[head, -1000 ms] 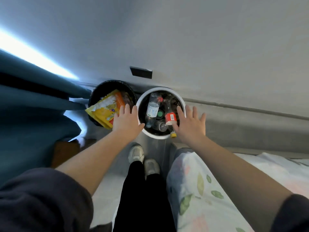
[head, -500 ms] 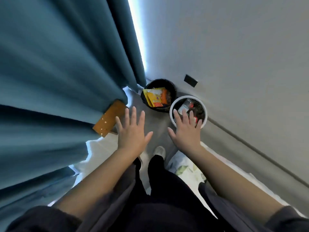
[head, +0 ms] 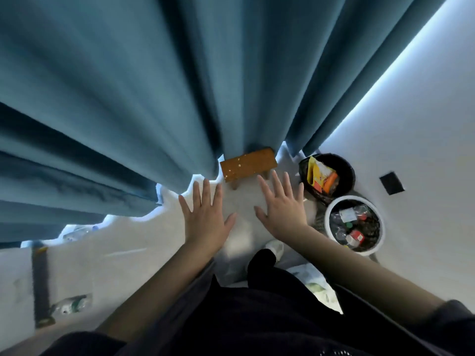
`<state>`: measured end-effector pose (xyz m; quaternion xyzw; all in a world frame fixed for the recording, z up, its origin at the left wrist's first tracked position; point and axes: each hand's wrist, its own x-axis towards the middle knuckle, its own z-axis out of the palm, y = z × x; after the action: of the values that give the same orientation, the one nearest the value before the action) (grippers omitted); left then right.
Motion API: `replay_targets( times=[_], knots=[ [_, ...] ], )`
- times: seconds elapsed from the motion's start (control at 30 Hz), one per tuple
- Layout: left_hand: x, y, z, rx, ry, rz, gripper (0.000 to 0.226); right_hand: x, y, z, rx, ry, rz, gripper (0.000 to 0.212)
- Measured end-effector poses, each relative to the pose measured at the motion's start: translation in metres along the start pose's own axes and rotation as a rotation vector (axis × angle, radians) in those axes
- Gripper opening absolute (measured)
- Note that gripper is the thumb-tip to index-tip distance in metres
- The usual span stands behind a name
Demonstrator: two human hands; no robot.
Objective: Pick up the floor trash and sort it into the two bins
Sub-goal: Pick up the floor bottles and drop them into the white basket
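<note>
Dim, motion-blurred, fisheye-warped, perhaps backlit.

Your left hand [head: 205, 214] and right hand [head: 282, 206] reach out side by side above the pale floor [head: 128, 253], fingers spread and straight, holding nothing. To your right, the black bin [head: 351, 173] holds a yellow-and-orange wrapper [head: 320, 176]; just beside it, the white bin [head: 366, 251] holds plastic bottles [head: 347, 217]. A small wooden stool [head: 248, 164] stands at the hem of the teal curtain [head: 128, 98], and a blurred clear bottle [head: 72, 304] lies on the floor well off to your left
</note>
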<state>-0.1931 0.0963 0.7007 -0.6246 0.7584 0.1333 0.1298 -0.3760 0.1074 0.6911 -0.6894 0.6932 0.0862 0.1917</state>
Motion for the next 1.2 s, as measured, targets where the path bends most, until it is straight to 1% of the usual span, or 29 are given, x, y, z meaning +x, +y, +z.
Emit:
replay_targets(
  times=[0.13, 0.33, 0.43, 0.63, 0.73, 0.9, 1.1, 1.2],
  knots=[
    [-0.025, -0.091, 0.005, -0.055, 0.04, -0.124, 0.076, 0.016, -0.099, 0.005, -0.087, 0.003, -0.134, 0.073],
    [-0.075, -0.243, 0.016, -0.089, 0.03, -0.344, 0.076, 0.025, -0.263, 0.029, -0.145, 0.01, -0.291, 0.071],
    [-0.104, -0.303, 0.022, -0.151, 0.041, -0.458, 0.076, 0.021, -0.326, 0.034, -0.203, -0.004, -0.384, 0.071],
    [-0.152, -0.371, 0.052, -0.3, 0.018, -0.703, 0.077, 0.026, -0.41, 0.046, -0.31, -0.082, -0.562, 0.072],
    [-0.172, -0.394, 0.068, -0.366, -0.025, -0.825, 0.078, 0.035, -0.45, 0.054, -0.378, -0.118, -0.645, 0.072],
    [-0.195, -0.449, 0.088, -0.464, -0.105, -1.012, 0.078, 0.056, -0.532, 0.078, -0.418, -0.194, -0.793, 0.07],
    [-0.186, -0.551, 0.121, -0.572, -0.149, -1.167, 0.078, 0.104, -0.648, 0.112, -0.529, -0.253, -0.95, 0.07],
    [-0.169, -0.609, 0.145, -0.655, -0.161, -1.233, 0.077, 0.141, -0.716, 0.138, -0.593, -0.293, -0.978, 0.07]
  ],
)
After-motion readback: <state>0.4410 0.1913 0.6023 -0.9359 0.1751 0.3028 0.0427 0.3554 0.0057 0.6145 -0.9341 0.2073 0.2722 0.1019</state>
